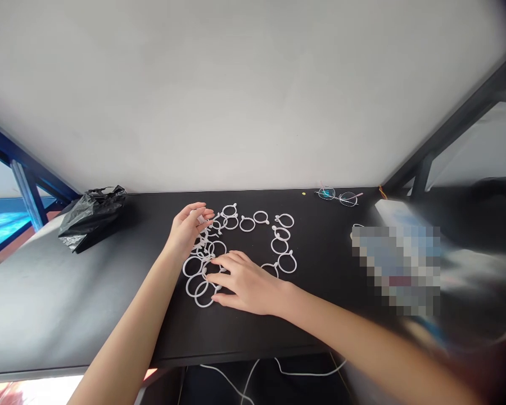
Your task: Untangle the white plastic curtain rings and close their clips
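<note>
White curtain rings (287, 262), each with a small eyelet, lie on the black tabletop. Many overlap in a pile on the left; others form a loose curve across the back and down the right. My left hand (188, 226) is at the pile's back left edge, fingers curled around something white, apparently a ring mostly hidden by the fingers. Palm down, my right hand (251, 284) reaches over the front of the pile. Its fingers are spread, with the fingertips at the overlapping rings (197, 286); some rings are hidden beneath it.
A black plastic bag (93, 216) sits at the back left. Eyeglasses (337, 196) lie near the wall at the back right. Further right is a blurred, pixelated packet (398, 264). White cables (306, 373) hang below the table's front edge (236, 357).
</note>
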The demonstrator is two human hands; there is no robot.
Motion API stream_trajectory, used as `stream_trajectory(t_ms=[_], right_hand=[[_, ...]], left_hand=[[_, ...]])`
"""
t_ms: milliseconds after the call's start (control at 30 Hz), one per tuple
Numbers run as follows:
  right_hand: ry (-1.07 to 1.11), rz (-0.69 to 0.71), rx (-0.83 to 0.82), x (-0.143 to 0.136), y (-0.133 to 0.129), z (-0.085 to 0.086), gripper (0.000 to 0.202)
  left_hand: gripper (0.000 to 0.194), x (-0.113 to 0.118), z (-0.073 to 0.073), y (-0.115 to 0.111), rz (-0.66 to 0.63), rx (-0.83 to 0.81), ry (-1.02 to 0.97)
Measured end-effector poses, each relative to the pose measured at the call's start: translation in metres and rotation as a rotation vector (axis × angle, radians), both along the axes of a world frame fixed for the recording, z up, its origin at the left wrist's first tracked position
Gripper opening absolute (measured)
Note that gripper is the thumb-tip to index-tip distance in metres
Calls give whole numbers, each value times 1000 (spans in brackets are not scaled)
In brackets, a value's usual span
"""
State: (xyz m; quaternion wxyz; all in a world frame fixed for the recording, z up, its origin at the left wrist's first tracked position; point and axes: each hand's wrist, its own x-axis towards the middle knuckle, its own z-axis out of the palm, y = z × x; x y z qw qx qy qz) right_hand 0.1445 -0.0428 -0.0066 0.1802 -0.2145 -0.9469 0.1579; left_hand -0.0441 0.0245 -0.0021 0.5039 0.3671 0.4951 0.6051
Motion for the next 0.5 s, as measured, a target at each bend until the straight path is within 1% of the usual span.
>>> stream_trajectory(t_ms=[100, 300, 500], right_hand=[[-4, -15, 15, -3, 1, 1, 32], [-41, 51, 112, -14, 1, -3, 30], [-44, 36, 76, -11, 3, -3, 26]], left_hand=[[28, 4, -3, 0, -14, 23, 40], [27, 4, -10, 2, -28, 117, 211], [25, 3, -16, 5, -20, 138, 298]])
